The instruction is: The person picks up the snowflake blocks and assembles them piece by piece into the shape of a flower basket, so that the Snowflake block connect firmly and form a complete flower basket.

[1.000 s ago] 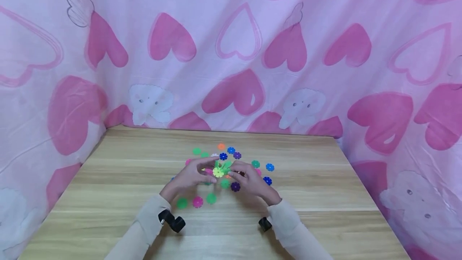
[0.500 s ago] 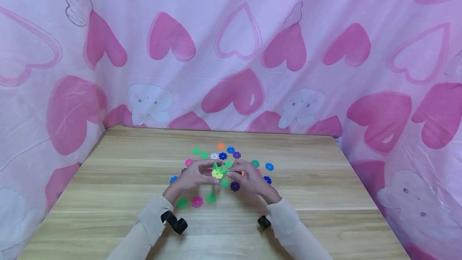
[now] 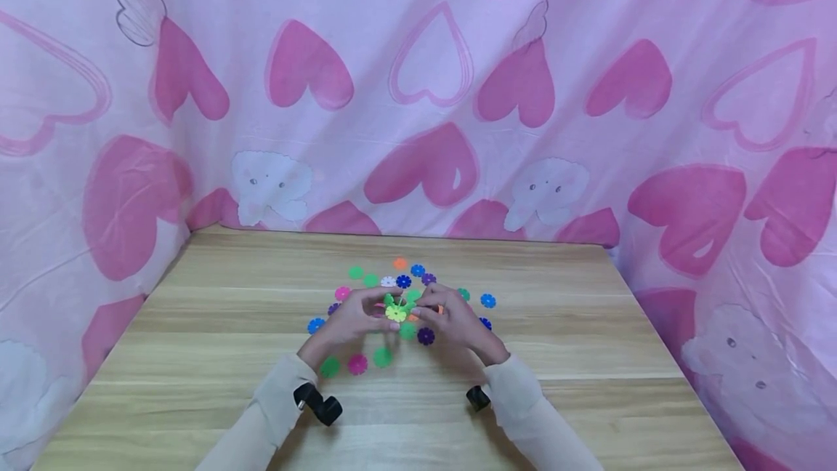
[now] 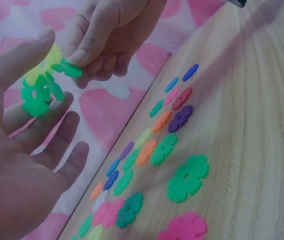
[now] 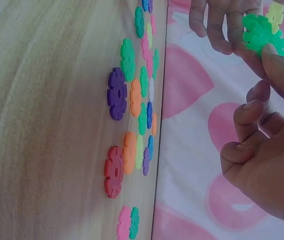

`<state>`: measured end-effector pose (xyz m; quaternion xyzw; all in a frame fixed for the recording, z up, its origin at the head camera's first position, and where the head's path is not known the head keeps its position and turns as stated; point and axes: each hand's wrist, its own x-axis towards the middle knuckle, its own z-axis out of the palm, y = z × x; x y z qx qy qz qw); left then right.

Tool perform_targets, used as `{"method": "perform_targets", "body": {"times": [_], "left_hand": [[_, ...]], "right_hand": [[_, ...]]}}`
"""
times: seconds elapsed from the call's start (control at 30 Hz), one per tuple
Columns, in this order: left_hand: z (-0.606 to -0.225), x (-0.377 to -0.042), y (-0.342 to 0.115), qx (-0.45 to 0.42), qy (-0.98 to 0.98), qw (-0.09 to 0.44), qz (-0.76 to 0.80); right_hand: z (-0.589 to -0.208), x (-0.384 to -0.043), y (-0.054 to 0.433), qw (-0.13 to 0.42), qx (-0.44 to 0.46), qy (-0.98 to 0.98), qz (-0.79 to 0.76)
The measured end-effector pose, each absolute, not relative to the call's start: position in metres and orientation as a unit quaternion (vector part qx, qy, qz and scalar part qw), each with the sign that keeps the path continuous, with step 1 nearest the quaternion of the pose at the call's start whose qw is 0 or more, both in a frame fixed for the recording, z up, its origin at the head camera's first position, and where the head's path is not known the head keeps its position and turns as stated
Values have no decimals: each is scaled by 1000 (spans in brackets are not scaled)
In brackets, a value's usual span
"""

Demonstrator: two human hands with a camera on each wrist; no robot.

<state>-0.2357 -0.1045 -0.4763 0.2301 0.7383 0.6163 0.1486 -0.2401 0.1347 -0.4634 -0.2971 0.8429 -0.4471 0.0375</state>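
Above the table, both hands hold a small cluster of joined plastic snowflake discs. A yellow snowflake disc [image 3: 395,314] is at its front, with green snowflake discs [image 4: 35,98] slotted to it. My left hand [image 3: 351,318] holds the cluster between thumb and fingers, the thumb tip at the yellow disc's upper edge in the left wrist view. From the other side, my right hand [image 3: 454,318] pinches a green snowflake disc [image 4: 69,69] between thumb and index finger. Its other fingers are curled in the right wrist view [image 5: 252,117]. The fingers partly hide the cluster.
Loose snowflake discs lie flat on the wooden table [image 3: 575,413] around and beneath the hands. Among them are a dark purple disc [image 3: 426,336], a pink disc [image 3: 357,364] and a blue disc [image 3: 487,300]. A heart-patterned curtain [image 3: 418,93] stands behind the table.
My left hand has shifted slightly right, uncovering a blue disc and a purple disc at its left. The cluster has tilted a little between the hands. My right hand keeps its pinch.
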Motion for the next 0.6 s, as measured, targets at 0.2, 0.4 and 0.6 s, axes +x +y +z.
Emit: {"method": "perform_targets", "body": {"times": [0.2, 0.4, 0.6], "left_hand": [[-476, -236, -106, 232, 740, 150, 613], [-478, -241, -111, 198, 744, 109, 628], [-477, -243, -111, 187, 754, 87, 624]], "right_hand": [[-463, -240, 133, 30, -301, 851, -428], [-469, -245, 127, 49, -262, 907, -325], [-488, -246, 110, 101, -280, 933, -202]]}}
